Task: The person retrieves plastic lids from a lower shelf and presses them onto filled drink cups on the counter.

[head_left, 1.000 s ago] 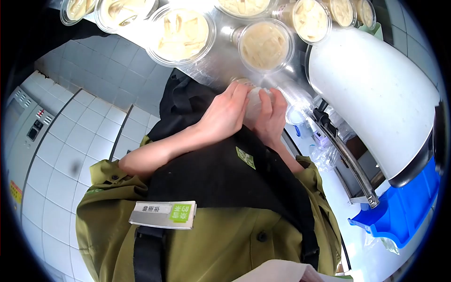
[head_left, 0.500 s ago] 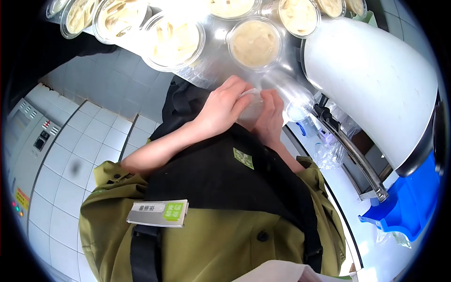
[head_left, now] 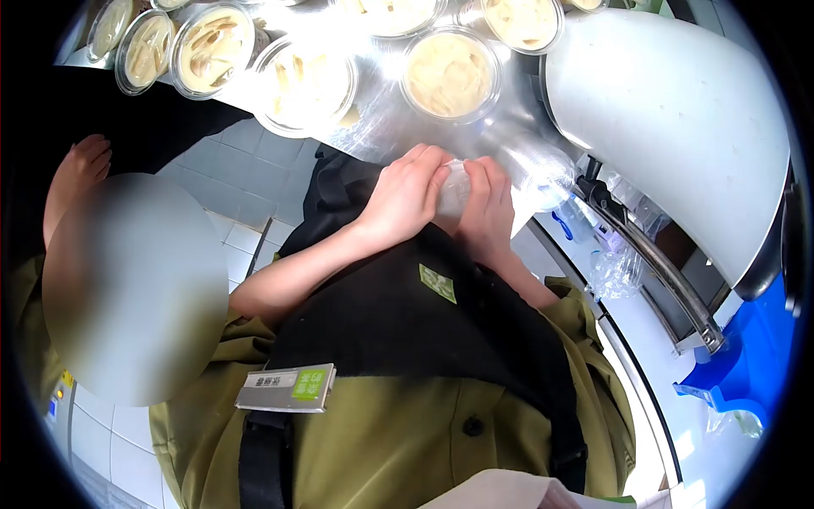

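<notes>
My left hand and my right hand meet at the counter's near edge, fingers curled round a whitish translucent item between them. It looks like a cup or lids, but the fingers cover much of it. Just beyond my hands stands a clear cup of pale drink with ice. Another filled cup is up and to the left. Stacked clear plastic cups lie on their side, close to the right of my right hand.
More filled cups line the metal counter. At the right are a large white rounded container, a metal bar and a blue bin. A co-worker's hand and blurred head appear at the left.
A co-worker has come into view at the left. The cups on the counter have shifted leftward in view. My hands keep hold of the whitish item, with the fingers slightly moved.
</notes>
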Demonstrator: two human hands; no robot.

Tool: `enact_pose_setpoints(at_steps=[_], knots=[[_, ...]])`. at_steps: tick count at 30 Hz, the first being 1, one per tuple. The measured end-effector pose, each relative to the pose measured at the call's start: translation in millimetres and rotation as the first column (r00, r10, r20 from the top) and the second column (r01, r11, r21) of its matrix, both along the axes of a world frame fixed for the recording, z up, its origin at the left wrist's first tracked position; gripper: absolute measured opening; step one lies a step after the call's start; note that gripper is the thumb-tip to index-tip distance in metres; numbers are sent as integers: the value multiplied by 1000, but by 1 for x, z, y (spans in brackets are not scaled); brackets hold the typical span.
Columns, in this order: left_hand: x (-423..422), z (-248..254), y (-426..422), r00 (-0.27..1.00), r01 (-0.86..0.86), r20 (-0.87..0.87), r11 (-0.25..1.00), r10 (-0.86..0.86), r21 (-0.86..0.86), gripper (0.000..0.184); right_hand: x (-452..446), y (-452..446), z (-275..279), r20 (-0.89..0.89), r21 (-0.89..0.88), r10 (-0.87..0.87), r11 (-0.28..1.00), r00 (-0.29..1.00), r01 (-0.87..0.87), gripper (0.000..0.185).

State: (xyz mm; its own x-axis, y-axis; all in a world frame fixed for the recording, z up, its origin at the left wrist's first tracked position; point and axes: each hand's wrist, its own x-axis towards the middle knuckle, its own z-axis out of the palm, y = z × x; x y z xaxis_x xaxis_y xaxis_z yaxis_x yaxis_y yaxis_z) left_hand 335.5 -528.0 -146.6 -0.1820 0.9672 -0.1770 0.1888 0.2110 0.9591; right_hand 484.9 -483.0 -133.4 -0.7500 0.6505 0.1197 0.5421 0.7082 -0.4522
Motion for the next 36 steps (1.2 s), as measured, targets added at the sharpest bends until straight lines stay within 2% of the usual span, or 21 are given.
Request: enact_pose_setpoints(at_steps=[3, 9, 13, 16, 18, 19, 23, 26, 29, 32, 34, 35, 36], knots=[[-3, -2, 0, 999, 34, 35, 998, -32, -46, 10, -4, -2, 5, 13, -26, -31, 999, 999, 31, 67], [-12, -6, 4, 969, 162, 213, 974, -126, -157, 13, -4, -2, 3, 8, 9, -15, 1000, 1000, 15, 71], [-14, -11, 3, 948, 186, 286, 974, -143, -131, 19, -3, -3, 2, -3, 10, -17, 1000, 1000, 17, 75], [-12, -2, -5, 989, 115, 110, 979, -98, -167, 21, -3, -4, 2, -24, -13, -34, 999, 999, 34, 74], [-12, -4, -18, 991, 94, 104, 989, -82, -115, 21, -5, -4, 6, -22, -45, -58, 997, 998, 57, 74], [-14, -4, -24, 991, 98, 96, 992, -90, -77, 21, 0, -5, 5, 68, -19, -18, 1000, 998, 20, 73], [-2, 10, -11, 923, 360, -161, 933, -351, 31, 27, 8, -7, 0, 77, 24, -10, 1000, 997, 8, 65], [38, 19, 33, 677, 637, -513, 770, -529, 46, 35, 6, -8, -3, 56, 63, -19, 998, 998, 15, 58], [96, 8, 80, 289, 839, -764, 537, -576, -87, 44, 6, -7, -7, 40, 100, -29, 995, 999, 25, 52], [139, -6, 111, 3, 901, -810, 353, -586, -252, 53, 7, -5, -14, 33, 157, -40, 987, 999, 35, 45], [156, -7, 121, -111, 906, -808, 275, -579, -321, 60, 9, -4, -20, 34, 213, -55, 976, 998, 46, 41], [163, -9, 125, -120, 905, -801, 267, -586, -331, 63, 10, -3, -24, 35, 252, -60, 966, 998, 49, 39], [156, 18, 124, -385, 882, -867, 150, -318, -447, 69, 8, -2, -27, 24, 296, -66, 954, 998, 56, 37]])
